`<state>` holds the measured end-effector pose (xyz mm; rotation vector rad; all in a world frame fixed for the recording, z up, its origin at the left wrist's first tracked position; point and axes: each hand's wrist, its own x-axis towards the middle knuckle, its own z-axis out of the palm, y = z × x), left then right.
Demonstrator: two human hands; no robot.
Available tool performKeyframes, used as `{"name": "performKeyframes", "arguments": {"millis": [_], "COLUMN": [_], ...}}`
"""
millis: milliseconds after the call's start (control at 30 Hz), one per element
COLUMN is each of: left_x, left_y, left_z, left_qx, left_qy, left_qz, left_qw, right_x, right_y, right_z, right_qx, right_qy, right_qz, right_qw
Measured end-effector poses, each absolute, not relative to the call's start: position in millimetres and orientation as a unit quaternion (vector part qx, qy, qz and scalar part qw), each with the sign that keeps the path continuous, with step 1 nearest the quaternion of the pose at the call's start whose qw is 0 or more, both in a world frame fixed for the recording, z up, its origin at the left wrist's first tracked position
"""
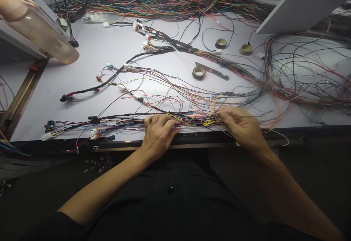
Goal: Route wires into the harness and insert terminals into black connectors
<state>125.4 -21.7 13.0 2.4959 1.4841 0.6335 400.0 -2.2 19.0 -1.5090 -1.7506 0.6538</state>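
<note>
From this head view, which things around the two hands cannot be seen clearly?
- Left hand: fingertips lie among the wire bundle; the grip is hidden.
- Right hand: fingertips sit behind the yellow wires.
- Tape rolls: any print is too small.
- Grey panel: cut off by the top edge.
- Small parts below the table edge: too dark.
</note>
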Motion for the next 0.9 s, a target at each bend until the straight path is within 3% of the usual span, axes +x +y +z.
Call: {"name": "performKeyframes", "arguments": {"millis": [200,400,500,600,900], "left_x": [116.3,114.1,111.7,110.1,117.0], "left_y": [-26.7,-25.2,-25.3,-25.6,-5.1], "left_z": [5.8,4.9,3.9,3.0,2.0], "left_qx": [0.861,0.870,0.884,0.879,0.864], "left_qy": [0.413,0.391,0.332,0.321,0.376], "left_qz": [0.262,0.269,0.284,0.305,0.305], "left_qw": [0.136,0.135,0.165,0.177,0.137], "right_x": [400.2,413.1,404.4,376.6,328.8], "right_y": [-3.5,-29.6,-45.8,-48.1,-28.6], "right_z": [16.0,36.9,53.1,58.7,30.0], "right_qx": [-0.582,-0.614,-0.580,-0.500,-0.449], "right_qy": [-0.701,-0.737,-0.761,-0.786,-0.873], "right_qz": [0.213,0.035,0.113,0.196,0.051], "right_qw": [0.353,0.279,0.266,0.307,0.186]}}
